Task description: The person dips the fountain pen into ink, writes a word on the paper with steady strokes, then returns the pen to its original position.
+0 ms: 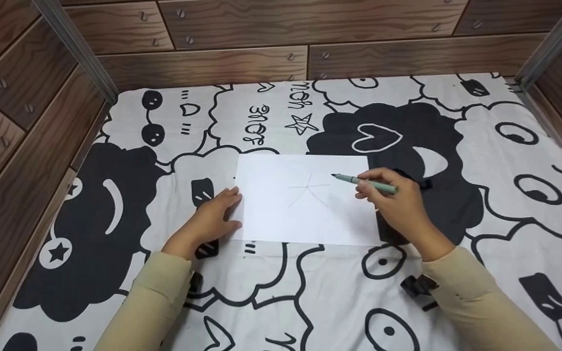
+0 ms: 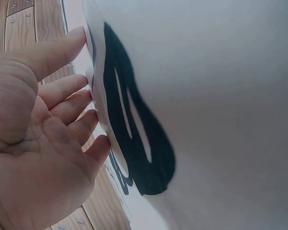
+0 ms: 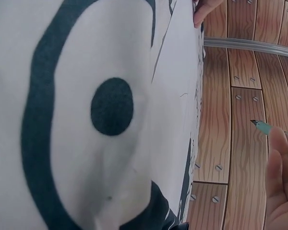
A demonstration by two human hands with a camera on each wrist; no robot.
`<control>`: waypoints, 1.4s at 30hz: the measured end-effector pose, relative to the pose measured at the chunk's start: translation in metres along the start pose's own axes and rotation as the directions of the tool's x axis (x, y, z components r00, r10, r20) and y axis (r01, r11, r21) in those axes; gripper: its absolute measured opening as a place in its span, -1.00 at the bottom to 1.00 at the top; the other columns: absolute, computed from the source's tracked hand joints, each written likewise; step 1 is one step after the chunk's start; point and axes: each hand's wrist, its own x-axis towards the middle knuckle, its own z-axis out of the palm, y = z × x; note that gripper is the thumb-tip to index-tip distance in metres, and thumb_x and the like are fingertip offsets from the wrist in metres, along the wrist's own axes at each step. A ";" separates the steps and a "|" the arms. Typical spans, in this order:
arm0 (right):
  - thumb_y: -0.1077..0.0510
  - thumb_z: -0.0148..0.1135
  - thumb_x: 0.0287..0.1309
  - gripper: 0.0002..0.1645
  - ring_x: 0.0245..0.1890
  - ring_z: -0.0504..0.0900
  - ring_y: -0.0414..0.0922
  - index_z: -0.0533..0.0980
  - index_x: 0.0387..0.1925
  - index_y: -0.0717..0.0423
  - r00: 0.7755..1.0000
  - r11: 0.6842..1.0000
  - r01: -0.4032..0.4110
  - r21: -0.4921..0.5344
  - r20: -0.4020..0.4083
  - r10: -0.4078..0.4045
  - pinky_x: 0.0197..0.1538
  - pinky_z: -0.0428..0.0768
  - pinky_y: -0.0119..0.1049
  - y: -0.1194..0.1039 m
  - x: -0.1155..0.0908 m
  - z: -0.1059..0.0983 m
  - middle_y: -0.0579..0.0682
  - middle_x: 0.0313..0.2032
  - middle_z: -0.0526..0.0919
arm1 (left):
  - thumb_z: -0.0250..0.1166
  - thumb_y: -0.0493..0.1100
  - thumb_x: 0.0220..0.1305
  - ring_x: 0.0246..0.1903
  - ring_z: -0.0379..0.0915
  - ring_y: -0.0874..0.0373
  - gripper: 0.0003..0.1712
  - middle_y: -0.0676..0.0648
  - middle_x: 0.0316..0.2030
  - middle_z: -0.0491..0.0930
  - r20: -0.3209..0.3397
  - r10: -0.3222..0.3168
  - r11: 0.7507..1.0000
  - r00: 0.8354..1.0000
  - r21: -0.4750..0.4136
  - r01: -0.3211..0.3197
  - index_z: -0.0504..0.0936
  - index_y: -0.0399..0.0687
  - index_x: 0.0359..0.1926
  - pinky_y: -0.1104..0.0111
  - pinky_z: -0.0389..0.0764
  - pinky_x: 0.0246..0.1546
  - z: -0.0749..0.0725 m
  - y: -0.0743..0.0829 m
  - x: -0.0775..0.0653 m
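A white sheet of paper (image 1: 266, 214) lies on the patterned cloth, bearing thin pencil-like strokes: a crossbar, a short upright and two slanting legs. My right hand (image 1: 395, 195) holds a green pen (image 1: 366, 183) between thumb and fingers, its dark tip above the paper to the right of the strokes. In the right wrist view the pen (image 3: 263, 126) shows at the right edge, in front of the fingers. My left hand (image 1: 210, 219) rests at the paper's left edge, fingertips touching it. The left wrist view shows the left hand (image 2: 48, 129) with fingers extended against the cloth.
A black-and-white cartoon cloth (image 1: 330, 282) covers the table. Wood-patterned panels (image 1: 232, 24) stand at the back and both sides, with grey metal posts (image 1: 78, 48) at the corners. A small black object (image 1: 418, 287) lies beside the right sleeve.
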 end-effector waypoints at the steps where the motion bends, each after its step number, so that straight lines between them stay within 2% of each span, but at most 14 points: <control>1: 0.12 0.20 -0.01 -0.81 -0.56 0.58 -0.13 0.53 -0.30 0.09 1.000 1.000 -0.003 0.000 -0.009 0.003 -0.69 0.43 -0.45 0.001 0.001 0.000 -0.02 -0.55 0.61 | 0.29 -0.20 -0.02 0.22 -0.12 0.04 -0.30 -0.08 0.22 0.09 -0.002 0.000 1.000 1.000 -0.001 0.000 0.26 -0.20 0.17 0.24 -0.02 0.17 0.000 0.000 0.000; 2: 0.13 0.20 -0.01 -0.81 -0.56 0.58 -0.09 0.53 -0.30 0.10 1.000 1.000 -0.007 -0.002 -0.016 0.007 -0.69 0.43 -0.42 0.002 0.001 0.000 -0.01 -0.55 0.62 | 0.29 -0.21 -0.03 0.22 -0.12 0.04 -0.31 -0.09 0.22 0.09 -0.003 0.001 1.000 1.000 -0.001 -0.001 0.26 -0.20 0.17 0.24 -0.02 0.17 0.000 0.000 0.000; 5: 0.13 0.20 -0.01 -0.80 -0.57 0.58 -0.10 0.53 -0.27 0.03 0.998 0.999 0.034 0.002 -0.046 -0.034 -0.69 0.41 -0.44 0.036 0.005 0.001 -0.04 -0.54 0.62 | 0.29 -0.21 -0.03 0.22 -0.12 0.05 -0.30 -0.08 0.22 0.09 -0.005 0.000 1.000 1.000 -0.004 0.000 0.26 -0.21 0.17 0.25 -0.03 0.17 0.000 0.000 0.000; 6: 0.17 0.21 -0.02 -0.79 -0.55 0.58 -0.08 0.53 -0.26 0.07 0.998 0.999 0.037 0.035 -0.046 -0.035 -0.66 0.42 -0.46 0.037 0.005 0.001 0.00 -0.53 0.62 | 0.29 -0.22 -0.03 0.22 -0.12 0.05 -0.30 -0.08 0.22 0.10 -0.005 0.001 1.000 1.000 -0.005 -0.001 0.26 -0.21 0.17 0.25 -0.02 0.17 0.001 0.000 0.001; 9: 0.21 0.21 -0.03 -0.79 -0.51 0.60 -0.13 0.53 -0.26 0.13 0.996 0.996 0.057 0.064 -0.067 -0.053 -0.56 0.47 -0.51 0.035 0.007 0.000 0.01 -0.51 0.62 | 0.29 -0.23 -0.03 0.22 -0.12 0.06 -0.30 -0.08 0.22 0.10 -0.003 -0.001 1.000 1.000 -0.011 0.001 0.26 -0.21 0.17 0.27 -0.02 0.17 0.001 0.000 0.001; 10: 0.20 0.21 -0.03 -0.79 -0.50 0.60 -0.13 0.53 -0.27 0.13 0.996 0.997 0.049 0.060 -0.074 -0.045 -0.52 0.50 -0.48 0.027 0.007 -0.001 0.00 -0.50 0.62 | 0.29 -0.23 -0.03 0.22 -0.12 0.06 -0.30 -0.08 0.22 0.10 -0.003 -0.003 1.000 1.000 -0.011 0.003 0.26 -0.21 0.17 0.27 -0.02 0.17 0.001 0.000 0.001; 11: 0.22 0.20 -0.02 -0.79 -0.48 0.61 -0.13 0.52 -0.27 0.17 0.997 0.992 0.047 0.119 -0.070 -0.039 -0.46 0.52 -0.46 0.027 0.008 -0.002 0.02 -0.48 0.62 | 0.29 -0.23 -0.04 0.22 -0.12 0.06 -0.30 -0.08 0.22 0.11 -0.004 -0.003 1.000 1.000 -0.011 0.003 0.26 -0.21 0.17 0.28 -0.01 0.17 0.001 0.000 0.001; 12: 0.23 0.20 -0.02 -0.79 -0.47 0.61 -0.12 0.52 -0.27 0.21 0.997 0.990 0.038 0.133 -0.071 -0.029 -0.44 0.53 -0.44 0.016 0.008 -0.003 0.05 -0.47 0.62 | 0.29 -0.23 -0.04 0.22 -0.12 0.06 -0.30 -0.08 0.22 0.11 -0.004 -0.004 1.000 1.000 -0.011 0.004 0.26 -0.21 0.17 0.28 -0.01 0.17 0.001 0.000 0.001; 13: 0.20 0.20 -0.02 -0.79 -0.47 0.61 -0.13 0.52 -0.27 0.18 0.996 0.993 0.040 0.112 -0.084 -0.031 -0.44 0.53 -0.42 0.017 0.009 -0.003 0.03 -0.47 0.62 | 0.30 -0.23 -0.04 0.22 -0.12 0.06 -0.30 -0.08 0.22 0.11 -0.005 -0.005 1.000 1.000 -0.011 0.005 0.26 -0.21 0.17 0.28 -0.01 0.17 0.001 0.000 0.001; 17: 0.19 0.22 -0.03 -0.76 -0.46 0.60 -0.11 0.53 -0.25 0.16 0.993 0.987 0.032 0.156 -0.114 -0.014 -0.45 0.53 -0.44 0.032 0.011 -0.004 0.09 -0.46 0.61 | 0.30 -0.24 -0.04 0.22 -0.11 0.05 -0.30 -0.09 0.22 0.11 -0.008 -0.001 1.000 1.000 -0.005 0.001 0.26 -0.23 0.16 0.27 -0.02 0.17 0.001 0.001 0.000; 27: 0.19 0.22 -0.04 -0.73 -0.45 0.60 -0.09 0.52 -0.22 0.20 0.985 0.993 -0.026 0.111 -0.165 0.044 -0.45 0.53 -0.43 0.019 0.013 -0.010 0.15 -0.42 0.60 | 0.29 -0.22 -0.04 0.22 -0.11 0.06 -0.30 -0.08 0.22 0.11 -0.004 0.000 1.000 1.000 -0.006 0.000 0.26 -0.22 0.17 0.27 -0.02 0.17 0.000 0.001 0.001; 30: 0.23 0.22 -0.05 -0.72 -0.44 0.60 -0.07 0.52 -0.21 0.23 0.980 0.987 -0.021 0.162 -0.191 0.052 -0.45 0.53 -0.44 0.031 0.015 -0.012 0.17 -0.39 0.60 | 0.29 -0.22 -0.04 0.22 -0.12 0.06 -0.30 -0.07 0.22 0.10 -0.002 -0.005 1.000 1.000 -0.010 0.005 0.26 -0.22 0.17 0.27 -0.02 0.17 0.000 0.001 0.000; 37: 0.14 0.18 0.00 -0.72 -0.46 0.60 0.01 0.54 -0.18 0.10 0.968 0.983 0.020 0.182 -0.251 0.026 -0.47 0.55 -0.32 0.105 0.020 -0.017 0.15 -0.39 0.60 | 0.29 -0.22 -0.03 0.22 -0.12 0.06 -0.30 -0.08 0.22 0.10 -0.006 -0.009 1.000 1.000 0.001 0.009 0.26 -0.21 0.17 0.26 -0.02 0.17 0.001 0.000 0.000; 42: 0.13 0.22 -0.03 -0.71 -0.46 0.60 0.03 0.55 -0.19 0.09 0.955 0.982 -0.012 0.190 -0.289 0.068 -0.49 0.55 -0.34 0.119 0.021 -0.021 0.15 -0.39 0.61 | 0.30 -0.22 -0.04 0.22 -0.13 0.09 -0.30 -0.05 0.22 0.10 -0.007 -0.018 1.000 1.000 0.001 0.018 0.26 -0.18 0.17 0.30 -0.02 0.17 0.002 0.000 0.001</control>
